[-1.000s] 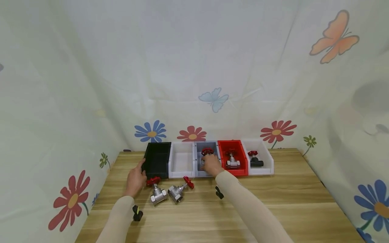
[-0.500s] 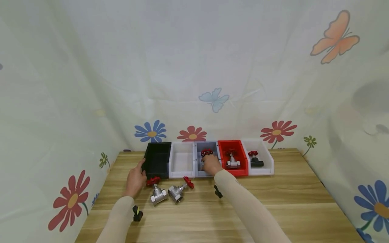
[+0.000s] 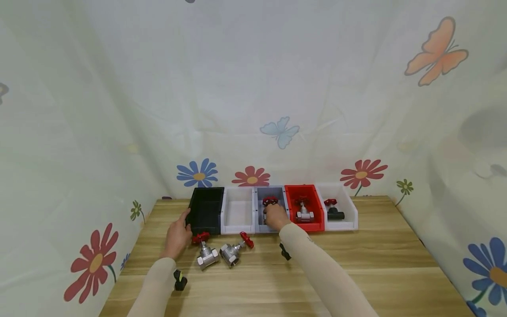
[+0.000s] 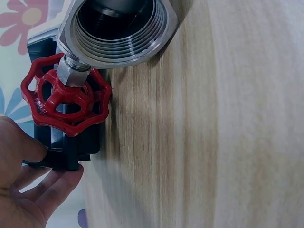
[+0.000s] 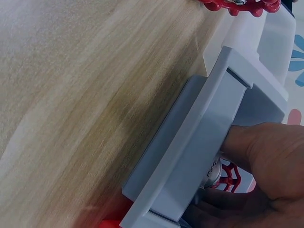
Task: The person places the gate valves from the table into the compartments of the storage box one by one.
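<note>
My left hand [image 3: 177,237] pinches the edge of the black bin [image 3: 209,230], thumb on one side of the wall and fingers on the other in the left wrist view. Inside the grey bin [image 5: 190,147], my right hand [image 3: 278,217] grips a metal gate valve [image 5: 214,172] with a red handwheel; palm and fingers hide most of its body. On the wood in front of the bins lie two silver valves with red handwheels, a left valve [image 3: 207,256] and a right valve [image 3: 229,254]. One fills the top of the left wrist view, its threaded opening showing.
Five bins stand side by side. A white bin [image 3: 237,229] sits between black and grey. Right of grey, a red bin [image 3: 320,220] holds a silver valve [image 3: 304,215], and a white bin [image 3: 354,215] holds a black-bodied valve [image 3: 336,214]. A flowered curtain [image 3: 222,110] hangs behind.
The head view has shifted very slightly. Both hands stay where they were, the left at the black bin and the right on the valve in the grey bin.
</note>
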Tool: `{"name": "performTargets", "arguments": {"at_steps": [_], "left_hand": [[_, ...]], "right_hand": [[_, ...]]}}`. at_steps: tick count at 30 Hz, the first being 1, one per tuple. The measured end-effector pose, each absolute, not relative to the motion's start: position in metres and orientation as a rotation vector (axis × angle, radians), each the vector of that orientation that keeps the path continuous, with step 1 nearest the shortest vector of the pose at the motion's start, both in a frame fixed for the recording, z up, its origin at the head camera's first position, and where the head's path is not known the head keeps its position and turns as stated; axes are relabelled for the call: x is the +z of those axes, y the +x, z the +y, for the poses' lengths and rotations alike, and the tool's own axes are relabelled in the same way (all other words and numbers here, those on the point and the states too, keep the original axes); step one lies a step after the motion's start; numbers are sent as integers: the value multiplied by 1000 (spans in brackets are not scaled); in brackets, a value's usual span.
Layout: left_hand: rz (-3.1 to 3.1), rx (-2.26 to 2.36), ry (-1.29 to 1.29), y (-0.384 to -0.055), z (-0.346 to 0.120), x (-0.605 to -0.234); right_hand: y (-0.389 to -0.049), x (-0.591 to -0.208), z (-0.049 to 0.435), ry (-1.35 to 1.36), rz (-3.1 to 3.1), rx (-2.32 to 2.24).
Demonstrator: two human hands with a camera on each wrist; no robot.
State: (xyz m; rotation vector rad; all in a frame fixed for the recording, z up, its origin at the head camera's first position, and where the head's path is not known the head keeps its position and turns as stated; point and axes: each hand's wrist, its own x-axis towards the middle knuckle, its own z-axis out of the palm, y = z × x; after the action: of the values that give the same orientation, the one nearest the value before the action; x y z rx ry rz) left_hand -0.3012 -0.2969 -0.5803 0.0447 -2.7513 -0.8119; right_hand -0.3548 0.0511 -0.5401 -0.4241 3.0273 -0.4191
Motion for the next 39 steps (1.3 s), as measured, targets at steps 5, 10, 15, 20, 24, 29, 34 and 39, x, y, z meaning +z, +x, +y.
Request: {"name": "performTargets", "arguments": {"at_steps": [5, 10, 15, 20, 24, 29, 34, 39], "left_hand": [[-2746, -807, 49, -301, -297, -580], [-2746, -807, 58, -302, -296, -579], [-2743, -803, 59, -302, -297, -582], [-2745, -804, 66, -303, -298, -584], [-2736, -796, 63, -303, -298, -583], [-2726, -793, 72, -302, -298, -584], [-2724, -798, 87, -302, -297, -585], [-2720, -790, 71, -303, -295, -584]], "right_hand": [[-354, -538, 52, -453, 3022, -415], [-354, -535, 53, -451, 3026, -442], [-351, -530, 55, -444, 3040, -458], [-345, -520, 56, -458, 3077, -515], [-341, -513, 58, -432, 3073, -600], [-333, -506, 63, -411, 3062, -668], [-324, -501, 69, -435, 3112, -683], [-314, -495, 77, -440, 3150, -686]]}}
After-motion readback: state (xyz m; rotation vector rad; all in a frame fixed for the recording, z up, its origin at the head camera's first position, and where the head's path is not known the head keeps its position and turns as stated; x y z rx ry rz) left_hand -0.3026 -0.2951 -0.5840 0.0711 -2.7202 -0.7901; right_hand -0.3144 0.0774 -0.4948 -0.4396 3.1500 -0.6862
